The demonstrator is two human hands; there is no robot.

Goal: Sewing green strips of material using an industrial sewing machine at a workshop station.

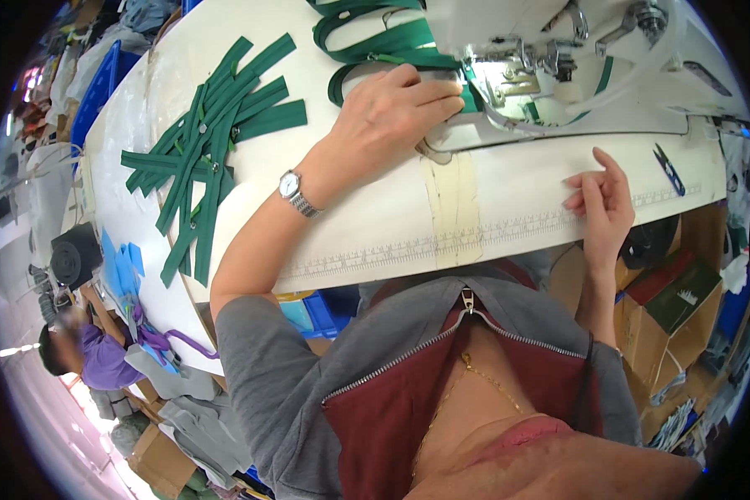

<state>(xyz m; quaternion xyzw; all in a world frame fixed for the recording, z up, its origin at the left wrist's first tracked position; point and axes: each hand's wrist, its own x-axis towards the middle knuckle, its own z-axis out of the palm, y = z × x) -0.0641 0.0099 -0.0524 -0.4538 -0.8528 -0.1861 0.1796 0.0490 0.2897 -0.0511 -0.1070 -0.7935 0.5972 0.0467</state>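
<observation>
My left hand (396, 112), a watch on its wrist, lies at the sewing machine (512, 79) with its fingers pressed together on a green zipper (470, 98). The fingertips hide part of the zipper beside the presser foot. Behind this hand a chain of green zippers (375, 46) curls in loops over the machine bed. My right hand (604, 200) hovers by the table's front edge, holding nothing, its fingers loosely bent and apart. To the left a loose pile of green zippers (217, 142) with metal sliders lies crisscrossed on the white table (342, 225).
Small dark thread snips (668, 171) lie at the table's right end. A printed ruler strip (367, 257) runs along the front edge, crossed by yellowish tape (454, 204). Below right stands a cardboard box (662, 333). A person in purple (107, 357) works at far left.
</observation>
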